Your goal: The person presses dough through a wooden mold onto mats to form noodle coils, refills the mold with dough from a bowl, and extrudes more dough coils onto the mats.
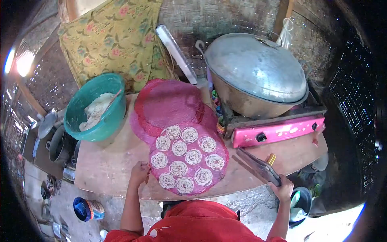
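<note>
Metal tongs [258, 165] are gripped near their curved end by my right hand [284, 188], the arms pointing up and left over the table's front right. Curled fingers of my left hand [140, 173] are at the left edge of a pink round mat [189, 154]; whether they pinch its rim I cannot tell. Several flat, round nests of thin white strands [178, 168] lie spread over this mat. Behind it, partly overlapped, are more pink and red round mats [169, 101].
A green basin [115, 129] with white dough-like stuff stands at the left. At the right, a large lidded pot [254, 68] sits on a pink stove [278, 132]. A yellow lighter-like object [271, 159] lies by the tongs. The wooden table [109, 165] has a curved front edge.
</note>
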`<state>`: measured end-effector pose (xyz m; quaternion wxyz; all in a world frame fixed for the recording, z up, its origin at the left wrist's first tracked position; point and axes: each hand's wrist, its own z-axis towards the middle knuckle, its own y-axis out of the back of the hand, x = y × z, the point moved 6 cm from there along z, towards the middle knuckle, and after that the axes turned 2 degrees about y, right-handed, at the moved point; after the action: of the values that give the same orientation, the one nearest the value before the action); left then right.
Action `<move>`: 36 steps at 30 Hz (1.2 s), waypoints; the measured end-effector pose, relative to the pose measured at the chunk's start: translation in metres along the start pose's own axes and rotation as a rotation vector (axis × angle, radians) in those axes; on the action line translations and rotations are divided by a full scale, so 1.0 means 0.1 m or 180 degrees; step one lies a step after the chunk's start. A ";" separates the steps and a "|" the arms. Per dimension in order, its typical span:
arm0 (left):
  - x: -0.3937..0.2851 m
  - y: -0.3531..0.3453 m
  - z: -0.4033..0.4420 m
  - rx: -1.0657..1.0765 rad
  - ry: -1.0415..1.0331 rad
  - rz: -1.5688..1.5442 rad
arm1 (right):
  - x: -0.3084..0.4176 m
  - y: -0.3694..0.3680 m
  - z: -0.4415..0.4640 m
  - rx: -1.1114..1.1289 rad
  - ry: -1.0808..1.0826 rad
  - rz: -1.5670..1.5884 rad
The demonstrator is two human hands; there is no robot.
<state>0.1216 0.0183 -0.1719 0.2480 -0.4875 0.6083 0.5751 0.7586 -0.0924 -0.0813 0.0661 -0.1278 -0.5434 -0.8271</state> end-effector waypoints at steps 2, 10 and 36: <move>-0.02 -0.01 -0.01 0.0016 0.0030 -0.0079 | -0.04 -0.02 0.01 -0.0107 0.0095 -0.0046; -0.04 -0.03 -0.18 0.0099 0.0366 -0.0126 | 1.17 -0.04 0.53 -0.0140 0.0209 0.1265; 0.01 -0.21 -0.58 -0.0438 0.0285 -0.0428 | 1.67 -2.32 1.77 0.0014 0.0489 0.0746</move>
<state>0.1546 -0.0341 -0.1702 0.2246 -0.5683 0.5438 0.5752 0.5654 0.1678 -0.1718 0.2039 -0.1266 -0.5198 -0.8198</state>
